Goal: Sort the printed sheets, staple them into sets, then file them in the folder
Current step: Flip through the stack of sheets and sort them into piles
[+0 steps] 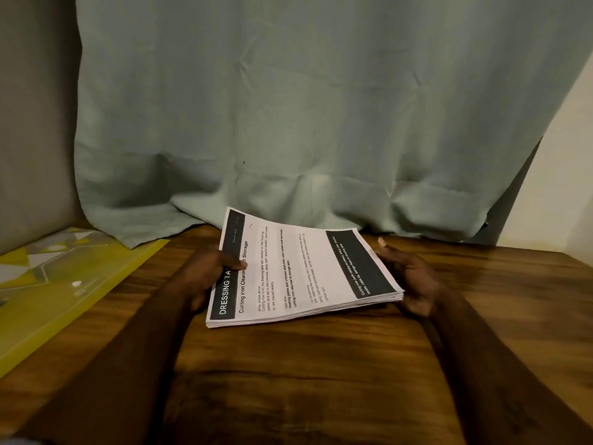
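A stack of printed sheets (301,274) is held by 2 hands over the middle of the wooden table (305,364); whether its near edge touches the wood cannot be told. Its left side is gripped by the left hand (208,271), thumb pressed on the top page, and its right side is cupped by the right hand (407,277), fingers hidden under the paper. A yellow folder (64,284) is laid flat at the table's left, well apart from the stack, and a grey-green curtain (288,107) is hung behind.
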